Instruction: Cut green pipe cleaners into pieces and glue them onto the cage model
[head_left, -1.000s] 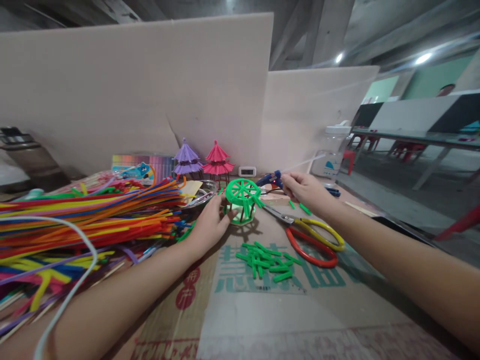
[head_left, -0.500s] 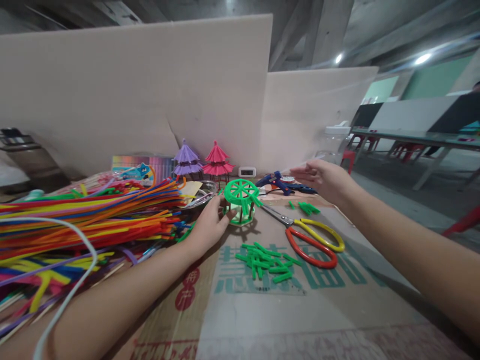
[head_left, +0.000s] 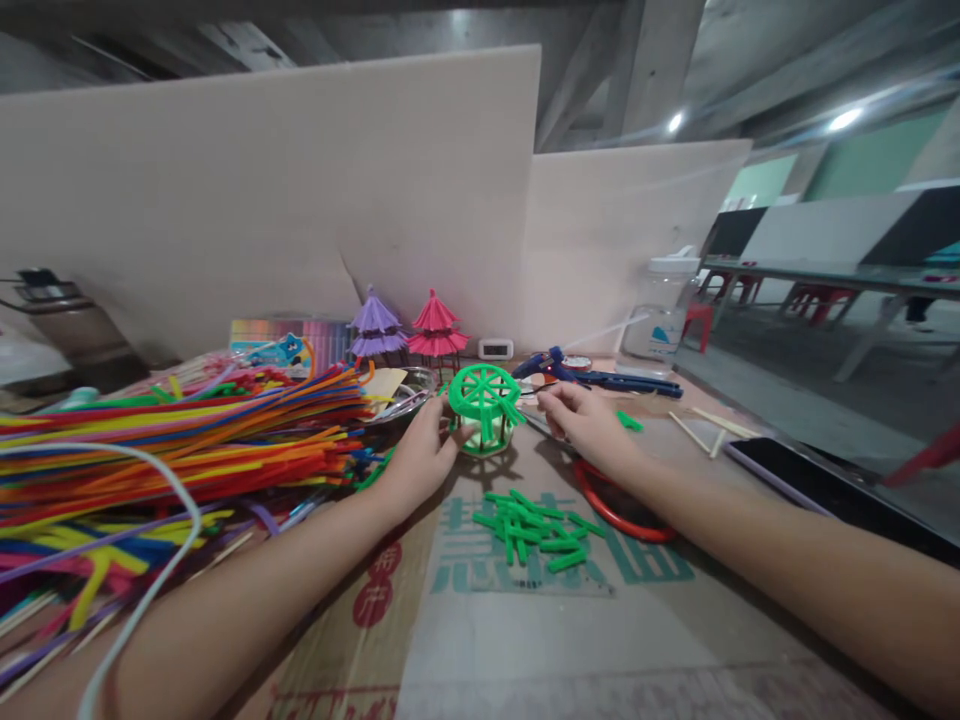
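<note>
A small green pavilion frame [head_left: 485, 392] stands in the middle, with a spoked round top, dark posts and a pale base. Its left side is gripped by my left hand [head_left: 424, 455], thumb in front. To its right hovers my right hand [head_left: 581, 425], fingers drawn together in a pinch; what they hold, if anything, I cannot make out. Scissors lie under my right hand and forearm, with the red handle [head_left: 626, 520] showing and the yellow one hidden. Cut green pipe cleaner pieces [head_left: 529, 528] are heaped in front of the pavilion frame.
Bundles of coloured pipe cleaners [head_left: 247, 430] cover the left side, crossed by a white cable [head_left: 161, 470]. Behind stand purple [head_left: 377, 325] and pink [head_left: 435, 325] pavilions and a blue glue gun [head_left: 547, 362]. A phone [head_left: 817, 490] and clear jar [head_left: 660, 310] are at right.
My right hand has come down and left from near the glue gun to beside the pavilion frame, its fingers now pinched. My left hand still holds the frame in place.
</note>
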